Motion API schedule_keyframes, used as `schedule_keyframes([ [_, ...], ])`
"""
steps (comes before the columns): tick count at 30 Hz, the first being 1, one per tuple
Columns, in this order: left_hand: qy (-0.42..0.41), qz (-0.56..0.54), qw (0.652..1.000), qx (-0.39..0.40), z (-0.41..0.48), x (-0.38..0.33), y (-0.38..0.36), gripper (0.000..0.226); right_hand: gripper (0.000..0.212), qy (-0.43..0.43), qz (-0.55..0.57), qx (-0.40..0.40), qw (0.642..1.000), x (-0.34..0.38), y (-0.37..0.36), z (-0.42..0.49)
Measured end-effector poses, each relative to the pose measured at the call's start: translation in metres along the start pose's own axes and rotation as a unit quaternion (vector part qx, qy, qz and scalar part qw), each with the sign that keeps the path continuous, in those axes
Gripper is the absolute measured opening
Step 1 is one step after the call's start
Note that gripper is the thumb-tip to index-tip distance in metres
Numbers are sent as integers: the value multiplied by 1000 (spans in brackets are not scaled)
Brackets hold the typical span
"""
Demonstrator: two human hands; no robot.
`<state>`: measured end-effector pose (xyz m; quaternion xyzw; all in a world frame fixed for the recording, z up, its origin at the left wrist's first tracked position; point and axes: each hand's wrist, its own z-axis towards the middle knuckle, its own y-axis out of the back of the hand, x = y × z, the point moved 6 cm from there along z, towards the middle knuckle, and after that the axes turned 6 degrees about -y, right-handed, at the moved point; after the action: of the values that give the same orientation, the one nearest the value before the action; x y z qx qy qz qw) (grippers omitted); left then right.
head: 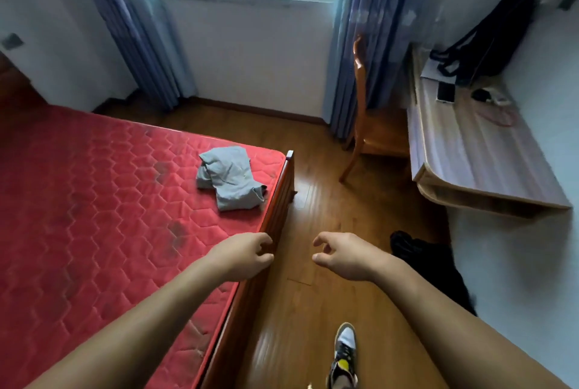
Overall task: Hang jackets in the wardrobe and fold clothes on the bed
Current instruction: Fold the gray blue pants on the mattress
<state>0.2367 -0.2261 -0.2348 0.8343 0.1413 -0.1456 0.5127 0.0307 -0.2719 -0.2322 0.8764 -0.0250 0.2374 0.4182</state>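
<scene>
A crumpled grey garment (230,177) lies near the far right corner of the red quilted mattress (94,200). My left hand (244,252) hovers over the bed's right edge, fingers loosely curled and holding nothing. My right hand (341,255) hangs over the wooden floor beside the bed, fingers also loosely curled and empty. Both hands are well short of the garment. A dark piece of clothing (429,266) lies on the floor by the right wall. No wardrobe is in view.
The bed's wooden side rail (275,210) runs between my hands. A wooden chair (372,131) stands by the blue curtain (366,44). A wall desk (476,150) at right carries a black bag (488,40) and small items. My shoe (343,354) is on the floor.
</scene>
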Motion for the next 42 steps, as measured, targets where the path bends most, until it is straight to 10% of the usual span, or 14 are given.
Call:
schedule_keyframes([
  [27,225,-142,961,-75,257,168,173,49,38,165,-243,120,948,157,192,415],
  [42,356,-234,903,-54,394,296,193,51,38,215,-334,229,889,226,166,670],
])
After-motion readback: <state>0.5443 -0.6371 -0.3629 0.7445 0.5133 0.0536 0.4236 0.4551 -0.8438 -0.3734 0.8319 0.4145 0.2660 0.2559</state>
